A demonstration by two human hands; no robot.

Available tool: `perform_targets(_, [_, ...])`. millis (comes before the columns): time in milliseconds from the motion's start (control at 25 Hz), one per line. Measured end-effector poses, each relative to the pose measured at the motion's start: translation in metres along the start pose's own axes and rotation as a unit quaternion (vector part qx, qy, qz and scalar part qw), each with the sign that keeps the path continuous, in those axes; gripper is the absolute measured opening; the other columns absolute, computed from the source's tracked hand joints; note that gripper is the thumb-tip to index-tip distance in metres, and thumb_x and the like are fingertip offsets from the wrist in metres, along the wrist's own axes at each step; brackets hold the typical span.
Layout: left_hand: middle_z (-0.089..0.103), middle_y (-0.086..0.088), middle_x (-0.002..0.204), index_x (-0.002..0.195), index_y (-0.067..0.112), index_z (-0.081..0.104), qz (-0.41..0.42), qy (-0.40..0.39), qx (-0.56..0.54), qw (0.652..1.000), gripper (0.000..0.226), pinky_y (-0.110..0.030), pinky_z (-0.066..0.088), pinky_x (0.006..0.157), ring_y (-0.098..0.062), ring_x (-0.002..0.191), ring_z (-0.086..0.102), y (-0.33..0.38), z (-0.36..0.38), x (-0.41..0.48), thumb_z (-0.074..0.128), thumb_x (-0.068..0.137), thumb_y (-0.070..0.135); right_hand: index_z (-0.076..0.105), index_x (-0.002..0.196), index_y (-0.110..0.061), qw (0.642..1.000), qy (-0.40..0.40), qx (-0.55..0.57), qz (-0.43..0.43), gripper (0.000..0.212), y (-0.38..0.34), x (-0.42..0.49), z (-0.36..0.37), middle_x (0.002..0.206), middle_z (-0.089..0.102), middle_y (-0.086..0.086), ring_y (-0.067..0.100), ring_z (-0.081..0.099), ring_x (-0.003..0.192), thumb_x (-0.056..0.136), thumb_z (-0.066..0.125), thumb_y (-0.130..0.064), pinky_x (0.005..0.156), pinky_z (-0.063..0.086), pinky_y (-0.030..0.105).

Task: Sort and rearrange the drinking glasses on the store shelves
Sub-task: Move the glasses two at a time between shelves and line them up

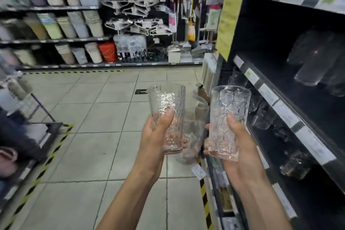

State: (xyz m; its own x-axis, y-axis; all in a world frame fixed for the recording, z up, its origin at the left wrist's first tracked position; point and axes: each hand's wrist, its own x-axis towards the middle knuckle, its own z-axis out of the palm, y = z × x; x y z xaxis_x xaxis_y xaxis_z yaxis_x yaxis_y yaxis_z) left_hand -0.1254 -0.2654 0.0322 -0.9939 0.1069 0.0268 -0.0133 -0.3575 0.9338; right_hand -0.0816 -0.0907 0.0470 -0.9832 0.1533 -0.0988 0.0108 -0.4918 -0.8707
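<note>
My left hand [155,136] grips a tall clear glass with a hammered texture [168,110], held upright over the aisle floor. My right hand [237,142] grips a second tall clear glass with a cracked-ice pattern [227,117], also upright, close to the black shelf unit [280,110] on the right. Between the two hangs a third clear glass vessel [196,127], partly hidden; what holds it I cannot tell. More glasses stand on the upper shelf [313,67] and on the lower shelf [265,115].
Price labels [268,93] line the shelf edges. A tiled floor [93,117] stretches ahead to shelves of bins [65,24] and hangers [134,5]. A person's head [11,145] shows at the left edge beside a low platform with hazard tape [46,158].
</note>
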Motion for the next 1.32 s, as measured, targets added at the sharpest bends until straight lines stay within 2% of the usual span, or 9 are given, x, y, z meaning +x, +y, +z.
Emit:
perform_targets(320, [0.073,-0.012,0.105,0.119,0.014,0.061,-0.037,-0.069,0.035,0.996,0.077,-0.038,0.055,0.064,-0.028,0.074,0.068,0.014,-0.043,0.137,0.077,0.067,0.069,0.068,0.121,-0.022,0.994,0.098,-0.023,-0.034,0.057,0.019,0.123,0.044,0.111,0.075,0.012,0.02,0.072,0.081,0.073,0.072,-0.052,0.064,0.058,0.035])
perform_targets(480, [0.069,-0.014,0.121,0.125,0.021,0.061,-0.059,-0.094,0.047,0.993,0.081,-0.065,0.044,0.1,-0.042,0.107,0.063,0.01,-0.033,0.2,0.073,0.066,0.075,0.071,0.12,-0.023,0.988,0.137,-0.044,-0.052,0.067,0.006,0.162,0.041,0.107,0.075,0.009,0.019,0.072,0.081,0.065,0.076,-0.06,0.068,0.057,0.035])
perform_targets(640, [0.07,-0.021,0.111,0.136,0.015,0.052,-0.098,-0.156,0.045,0.982,0.103,-0.049,0.059,0.075,-0.039,0.084,0.069,-0.005,0.002,0.268,0.071,0.06,0.082,0.062,0.132,-0.021,0.971,0.213,-0.073,-0.079,0.089,-0.016,0.204,0.018,0.123,0.07,0.008,0.025,0.069,0.103,0.058,0.081,-0.068,0.097,0.053,0.051])
perform_targets(760, [0.06,-0.021,0.134,0.138,0.027,0.051,-0.117,-0.201,0.071,0.97,0.102,-0.061,0.048,0.099,-0.045,0.118,0.06,-0.02,0.033,0.314,0.064,0.058,0.09,0.064,0.129,-0.026,0.961,0.245,-0.07,-0.105,0.088,-0.031,0.237,0.0,0.124,0.07,0.005,0.026,0.068,0.109,0.055,0.082,-0.07,0.098,0.052,0.052])
perform_targets(880, [0.073,-0.011,0.115,0.13,0.042,0.053,-0.128,-0.275,0.065,0.951,0.086,-0.045,0.059,0.079,-0.035,0.087,0.073,-0.031,0.068,0.362,0.063,0.059,0.09,0.062,0.132,-0.027,0.945,0.294,-0.054,-0.13,0.096,-0.048,0.275,-0.019,0.125,0.069,0.007,0.026,0.067,0.112,0.052,0.082,-0.075,0.089,0.057,0.046])
perform_targets(920, [0.073,-0.009,0.115,0.131,0.043,0.052,-0.125,-0.299,0.08,0.943,0.084,-0.047,0.059,0.081,-0.036,0.089,0.073,-0.035,0.08,0.377,0.06,0.062,0.091,0.061,0.132,-0.027,0.941,0.304,-0.046,-0.144,0.094,-0.053,0.285,-0.025,0.123,0.07,0.006,0.022,0.069,0.108,0.054,0.08,-0.075,0.084,0.059,0.04])
perform_targets(1040, [0.062,-0.007,0.134,0.138,0.045,0.046,-0.111,-0.337,0.111,0.928,0.089,-0.06,0.048,0.1,-0.039,0.118,0.061,-0.05,0.113,0.409,0.055,0.064,0.093,0.056,0.134,-0.039,0.925,0.344,-0.046,-0.156,0.092,-0.065,0.303,-0.04,0.125,0.069,-0.015,0.005,0.067,0.112,0.055,0.074,-0.083,0.098,0.049,0.038])
perform_targets(1200, [0.067,-0.011,0.126,0.138,0.031,0.05,-0.147,-0.404,0.064,0.9,0.097,-0.041,0.061,0.068,-0.038,0.08,0.074,-0.059,0.16,0.434,0.063,0.061,0.088,0.051,0.14,-0.038,0.889,0.426,-0.048,-0.161,0.1,-0.073,0.301,-0.062,0.134,0.062,-0.016,0.009,0.058,0.123,0.054,0.074,-0.084,0.111,0.037,0.046])
perform_targets(1320, [0.062,-0.022,0.13,0.138,0.022,0.051,-0.176,-0.457,0.049,0.871,0.105,-0.034,0.059,0.06,-0.036,0.073,0.074,-0.069,0.189,0.45,0.066,0.058,0.087,0.06,0.133,-0.037,0.855,0.476,-0.039,-0.202,0.088,-0.076,0.295,-0.073,0.134,0.064,-0.007,0.021,0.056,0.129,0.057,0.078,-0.078,0.11,0.039,0.055])
